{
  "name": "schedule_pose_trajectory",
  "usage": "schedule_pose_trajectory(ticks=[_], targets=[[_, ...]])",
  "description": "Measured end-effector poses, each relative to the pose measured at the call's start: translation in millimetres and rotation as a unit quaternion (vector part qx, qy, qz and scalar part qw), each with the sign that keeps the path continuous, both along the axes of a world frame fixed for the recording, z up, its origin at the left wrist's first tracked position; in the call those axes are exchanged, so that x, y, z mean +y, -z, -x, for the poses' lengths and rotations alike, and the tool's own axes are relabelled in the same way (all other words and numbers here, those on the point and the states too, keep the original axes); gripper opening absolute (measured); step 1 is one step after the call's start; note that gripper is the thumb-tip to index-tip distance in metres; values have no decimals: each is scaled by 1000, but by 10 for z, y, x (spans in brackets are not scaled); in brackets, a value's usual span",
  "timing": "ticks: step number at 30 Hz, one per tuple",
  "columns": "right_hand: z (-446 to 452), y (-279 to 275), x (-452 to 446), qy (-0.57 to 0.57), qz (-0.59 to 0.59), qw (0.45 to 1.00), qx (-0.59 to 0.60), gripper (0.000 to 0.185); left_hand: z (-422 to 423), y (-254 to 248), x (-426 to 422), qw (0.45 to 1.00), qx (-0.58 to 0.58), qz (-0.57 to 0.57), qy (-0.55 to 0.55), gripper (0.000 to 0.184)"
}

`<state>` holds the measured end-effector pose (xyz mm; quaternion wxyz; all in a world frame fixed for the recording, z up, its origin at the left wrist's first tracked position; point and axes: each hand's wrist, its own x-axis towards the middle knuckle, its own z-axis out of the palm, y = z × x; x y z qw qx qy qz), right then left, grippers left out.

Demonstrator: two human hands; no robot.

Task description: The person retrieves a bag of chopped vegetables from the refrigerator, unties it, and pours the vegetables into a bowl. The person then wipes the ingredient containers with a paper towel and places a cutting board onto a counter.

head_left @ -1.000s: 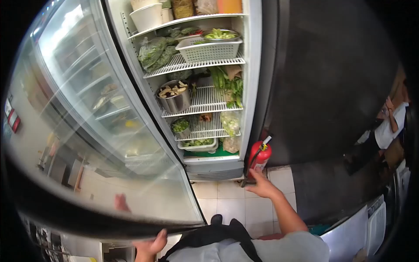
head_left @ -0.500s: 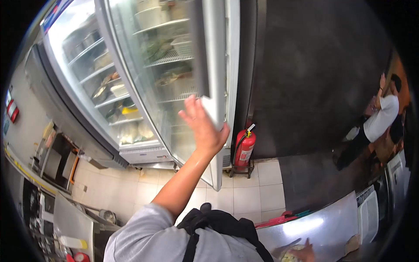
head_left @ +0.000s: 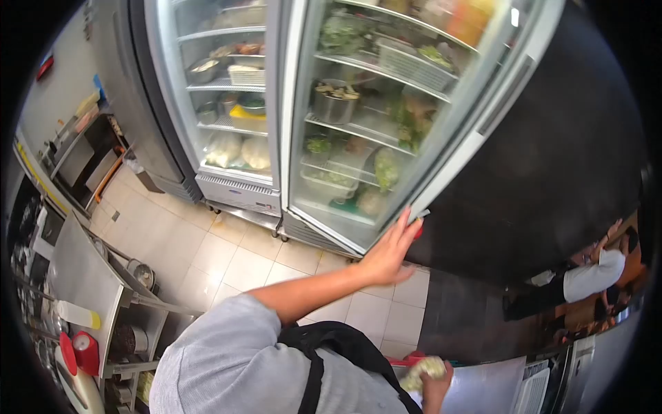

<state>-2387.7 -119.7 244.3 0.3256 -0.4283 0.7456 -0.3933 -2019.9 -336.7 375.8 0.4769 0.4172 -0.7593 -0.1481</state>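
Observation:
My left hand (head_left: pixel 392 257) is stretched out with its fingers extended, at the lower edge of the glass fridge door (head_left: pixel 452 162). It grips nothing. Through the glass, shelves hold a metal pot (head_left: pixel 335 102), a white basket (head_left: pixel 416 65) and leafy greens (head_left: pixel 343 33). Whether the door sits fully closed against the cabinet I cannot tell. Low at the right, my right hand (head_left: pixel 436 388) is closed round a pale yellow-green clump of food (head_left: pixel 422 372), whose exact kind is unclear.
A second lit fridge (head_left: pixel 227 103) stands to the left. Part of a red fire extinguisher (head_left: pixel 418 231) shows behind my left hand. Steel counters (head_left: pixel 89 276) are at left and a steel worktop (head_left: pixel 486 386) at right. Another person (head_left: pixel 593 279) is at far right.
The fridge door has swung toward the cabinet with my left hand at its edge. My right hand has lifted the pale clump off the steel worktop, nearer my body. My view has turned.

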Motion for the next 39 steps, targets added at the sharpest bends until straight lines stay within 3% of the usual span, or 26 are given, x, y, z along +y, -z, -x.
schedule_pose_trajectory(ticks=[1,3,4,5,7,8,9,12,14,15,17,19,21,23,24,25,26,27,28,29,32,35,38,39], targets=[[-708,-425,-301,-24,-12,999,45,88,-195,221,178,996,36,-72,48,101],[-1652,-727,-822,-166,9,983,73,87,-590,733,451,967,48,-224,107,99],[-2140,-839,-1018,-241,26,965,102,84,-886,813,571,912,89,-373,144,94],[-2702,-1077,-1152,-312,22,950,18,79,-1184,849,668,832,133,-508,181,88],[-3625,-1090,-1382,-461,65,884,-25,77,-1799,849,865,776,353,-411,323,76],[-4004,-1190,-1446,-519,148,836,93,71,-2108,829,1008,802,392,-401,206,63],[-4394,-1290,-1498,-555,171,808,100,75,-2422,916,1057,804,428,-398,109,57],[-5479,-1522,-1619,-575,213,782,113,69,-3468,849,1291,817,493,-297,-30,56],[-5947,-1429,-1819,-622,-101,775,-48,60,-4044,702,1536,813,514,-254,-101,63],[-6236,-1434,-1812,-628,-109,769,-49,60,-4288,600,1660,785,552,-260,-107,65],[-6791,-1458,-1707,-698,76,712,9,46,-4641,581,1842,774,562,-247,-152,68],[-7206,-1250,-1698,-704,61,706,-49,39,-4948,593,1969,761,574,-243,-179,69],[-7712,-1417,-1724,-738,140,658,43,32,-5279,662,2037,748,585,-235,-205,71],[-8188,-1361,-1766,-741,142,656,18,25,-5652,828,2076,731,579,-241,-268,75],[-8421,-1262,-1798,-758,178,627,5,24,-5796,1054,2108,734,535,-238,-344,79],[-8658,-1182,-1811,-774,213,597,-10,22,-5956,978,2098,732,535,-240,-348,79],[-8895,-1131,-1802,-780,231,582,-12,20,-6112,785,2104,810,304,-201,-459,77],[-9093,-1112,-1828,-785,227,577,-19,20,-6270,648,2092,828,49,-150,-538,75],[-9337,-1115,-1850,-796,204,570,-18,20,-6488,602,2013,862,38,-112,-493,57],[-9610,-1109,-1868,-810,181,558,-19,19,-6714,623,1948,851,35,-118,-511,57],[-10327,-1083,-2003,-841,172,511,-32,18,-7446,617,1831,862,-65,-182,-469,34],[-11072,-1189,-1997,-859,178,474,-77,21,-8049,407,1878,841,-80,-246,-474,30],[-11818,-1313,-1863,-884,130,430,-129,21,-8573,362,2098,796,-56,-260,-543,27],[-12055,-1366,-1787,-879,132,438,-135,20,-8717,361,2193,775,-33,-266,-572,29]])
